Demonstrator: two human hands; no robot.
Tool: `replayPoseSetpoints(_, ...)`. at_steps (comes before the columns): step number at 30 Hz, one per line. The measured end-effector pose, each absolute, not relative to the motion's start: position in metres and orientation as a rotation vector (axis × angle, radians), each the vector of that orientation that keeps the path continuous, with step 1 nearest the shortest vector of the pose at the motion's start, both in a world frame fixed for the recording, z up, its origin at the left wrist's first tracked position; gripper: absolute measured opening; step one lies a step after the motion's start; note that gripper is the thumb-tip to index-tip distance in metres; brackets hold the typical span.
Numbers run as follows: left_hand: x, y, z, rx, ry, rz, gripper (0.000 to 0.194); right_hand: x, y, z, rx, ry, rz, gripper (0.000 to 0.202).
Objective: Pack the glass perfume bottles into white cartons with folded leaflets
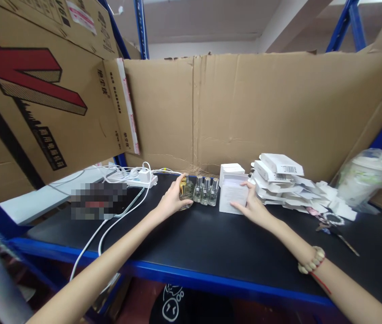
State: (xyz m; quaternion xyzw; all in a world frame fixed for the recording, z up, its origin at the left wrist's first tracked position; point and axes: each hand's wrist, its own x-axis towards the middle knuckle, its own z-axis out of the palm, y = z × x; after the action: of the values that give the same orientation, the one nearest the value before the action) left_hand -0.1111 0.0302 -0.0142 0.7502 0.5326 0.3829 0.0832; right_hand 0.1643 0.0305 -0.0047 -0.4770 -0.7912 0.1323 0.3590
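Small clear glass bottles stand in a group on the black tabletop. My left hand (pixel 170 199) is closed around the gold-capped glass bottles (pixel 186 191) at the left end, thumb low in front and fingers up by the caps. Just right of them are silver-capped glass bottles (pixel 206 192), upright and close together. Further right, my right hand (pixel 256 209) grips a white box (pixel 229 198) by its right side, thumb across its front face. Behind that, another white box (pixel 231 169) stands partly hidden.
Flattened white cartons (pixel 279 175) are piled to the right, with keys (pixel 329 225) before them. A bagged drink cup (pixel 363 175) stands at the far right. Left are a phone-like device (pixel 133 198), white cables and a power strip (pixel 143 177). Cardboard (pixel 261 103) walls the back.
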Motion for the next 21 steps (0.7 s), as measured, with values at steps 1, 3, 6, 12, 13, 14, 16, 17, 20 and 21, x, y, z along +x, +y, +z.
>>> replayPoseSetpoints(1,-0.11,0.032,-0.013,2.237,1.611,1.151,0.081,0.164,0.03,-0.004,-1.226,-2.042,0.343,0.049)
replayPoseSetpoints(3,-0.109,0.038,-0.011,2.232,1.641,1.17,0.079,0.163,0.03,-0.005,-1.208,-2.043,0.334,0.045)
replayPoseSetpoints(6,-0.11,0.047,-0.008,2.208,1.636,1.174,0.077,0.165,0.031,-0.006,-1.151,-2.042,0.337,0.037)
replayPoseSetpoints(12,-0.105,0.054,0.002,2.107,1.676,1.081,0.078,0.167,0.039,-0.013,-1.145,-1.937,0.365,0.035)
replayPoseSetpoints(13,-0.102,0.052,0.003,2.092,1.74,1.101,0.075,0.167,0.04,-0.014,-1.132,-1.88,0.378,0.038)
replayPoseSetpoints(14,-0.098,0.049,0.004,2.07,1.822,1.136,0.071,0.166,0.042,-0.014,-1.105,-1.805,0.405,0.043)
replayPoseSetpoints(16,-0.09,0.041,0.007,2.026,1.98,1.248,0.061,0.164,0.044,-0.01,-1.034,-1.609,0.489,0.054)
replayPoseSetpoints(17,-0.086,0.037,0.009,2.037,2.004,1.313,0.058,0.164,0.044,-0.007,-1.002,-1.511,0.546,0.057)
replayPoseSetpoints(20,-0.073,0.024,0.015,2.272,1.884,1.516,0.044,0.166,0.038,0.008,-0.9,-1.358,0.83,0.054)
replayPoseSetpoints(21,-0.068,0.02,0.017,2.403,1.815,1.542,0.037,0.168,0.034,0.014,-0.843,-1.358,0.971,0.052)
